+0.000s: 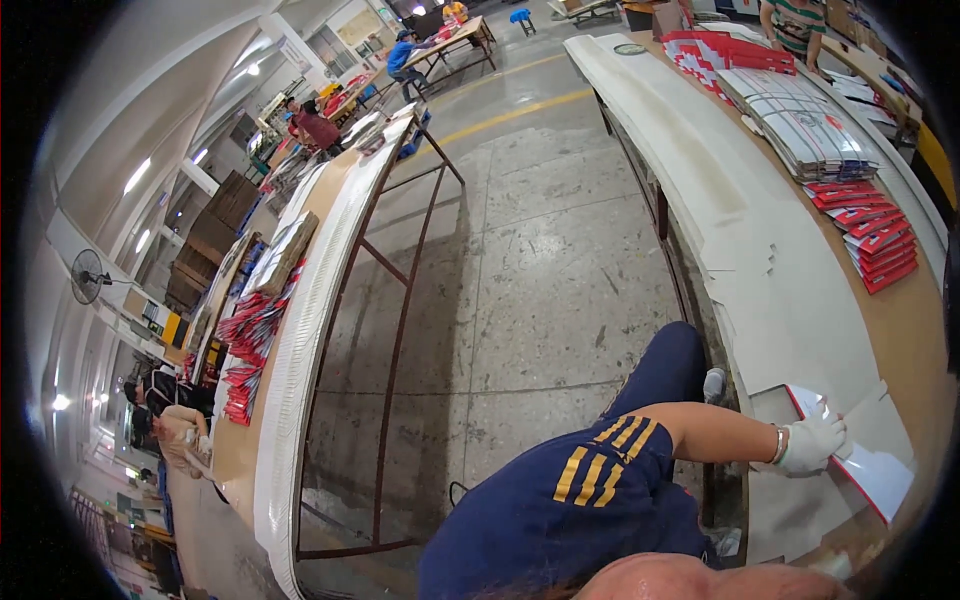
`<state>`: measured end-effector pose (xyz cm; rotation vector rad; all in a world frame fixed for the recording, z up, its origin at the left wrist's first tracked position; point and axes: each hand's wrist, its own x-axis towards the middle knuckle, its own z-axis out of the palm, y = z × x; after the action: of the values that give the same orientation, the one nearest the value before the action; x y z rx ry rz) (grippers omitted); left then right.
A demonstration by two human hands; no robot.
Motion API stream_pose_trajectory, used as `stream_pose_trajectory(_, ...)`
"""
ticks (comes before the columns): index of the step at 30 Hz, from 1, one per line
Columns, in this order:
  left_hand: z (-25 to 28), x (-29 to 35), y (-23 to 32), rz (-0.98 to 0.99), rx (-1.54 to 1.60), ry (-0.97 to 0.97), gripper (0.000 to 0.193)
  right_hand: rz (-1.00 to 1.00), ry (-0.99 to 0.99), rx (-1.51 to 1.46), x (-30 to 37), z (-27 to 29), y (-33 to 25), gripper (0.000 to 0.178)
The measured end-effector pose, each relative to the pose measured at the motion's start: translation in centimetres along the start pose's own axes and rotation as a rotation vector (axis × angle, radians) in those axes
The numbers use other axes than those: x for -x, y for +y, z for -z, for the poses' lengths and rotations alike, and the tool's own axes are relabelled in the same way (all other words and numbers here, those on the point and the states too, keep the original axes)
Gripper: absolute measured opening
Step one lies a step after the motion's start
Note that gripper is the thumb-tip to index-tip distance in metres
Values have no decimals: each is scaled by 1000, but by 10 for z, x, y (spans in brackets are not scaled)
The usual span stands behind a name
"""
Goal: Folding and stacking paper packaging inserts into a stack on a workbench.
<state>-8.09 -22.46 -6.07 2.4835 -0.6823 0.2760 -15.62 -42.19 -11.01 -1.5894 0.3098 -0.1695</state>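
My left hand (813, 443), in a white knit glove, is over a glossy white printed paper piece (880, 482) with red edges on the table to the right. Its fingers look curled onto the middle of the piece and cover part of it. Under and around the piece lie pale grey sheets (780, 500). Of my right arm (680, 578) only a stretch of bare skin shows at the lower edge. A small whitish patch near the table may be my right hand (838, 566), its fingers hidden.
Farther along this table (690, 180) lie fanned red-and-white pieces (868, 235) and a strapped stack (800, 120). A second long table (290, 400) on the left carries red bundles (255, 335). Concrete floor (540, 260) lies between them. Several people work in the background.
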Motion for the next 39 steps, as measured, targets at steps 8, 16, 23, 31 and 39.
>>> stream_pose_trajectory(8, -24, 9, 20, -206, -60, -35, 42, 328, -93, 829, 18, -58, -10, 42)
stream_pose_trajectory(16, -25, 11, -30, 55, -128, 147, 41, 30, 107, 504, -11, -77, -64, 40)
stream_pose_trajectory(23, -40, 12, -40, -25, -278, 68, 36, 589, -81, 1003, -39, -96, -43, 44)
stream_pose_trajectory(31, 78, 34, -25, -59, -12, 85, 43, 818, -43, 851, -52, -94, -92, 47)
stream_pose_trajectory(39, 94, 39, -115, 0, -389, -63, 29, 580, 255, 775, -90, 10, -46, 41)
